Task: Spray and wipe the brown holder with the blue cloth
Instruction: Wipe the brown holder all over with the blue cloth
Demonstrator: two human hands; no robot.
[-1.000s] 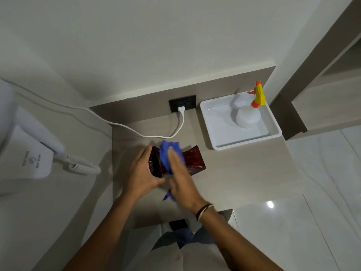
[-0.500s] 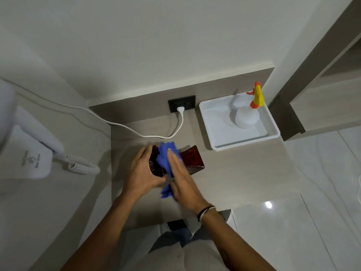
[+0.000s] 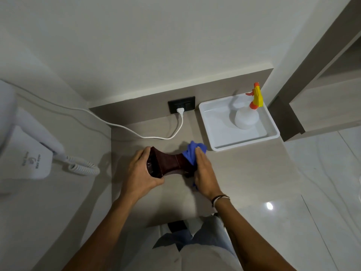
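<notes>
The brown holder [image 3: 168, 163], dark red-brown and flared at both ends, lies on its side on the counter. My left hand [image 3: 139, 174] grips its left end. My right hand [image 3: 204, 173] presses the blue cloth [image 3: 192, 153] against the holder's right end, which the cloth and hand hide. The spray bottle [image 3: 246, 116], translucent white with a yellow and orange trigger, stands upright in the white tray [image 3: 218, 133] at the back right, away from both hands.
A white cord [image 3: 156, 136] runs from the black wall socket [image 3: 181, 107] across the counter's back left. A white wall-mounted hair dryer [image 3: 29, 153] with a coiled cord hangs at the left. The counter's front edge is near my body; tiled floor lies to the right.
My right hand has slid the blue cloth from the holder's left part to its right end. The holder's middle is now uncovered. My left hand keeps its hold.
</notes>
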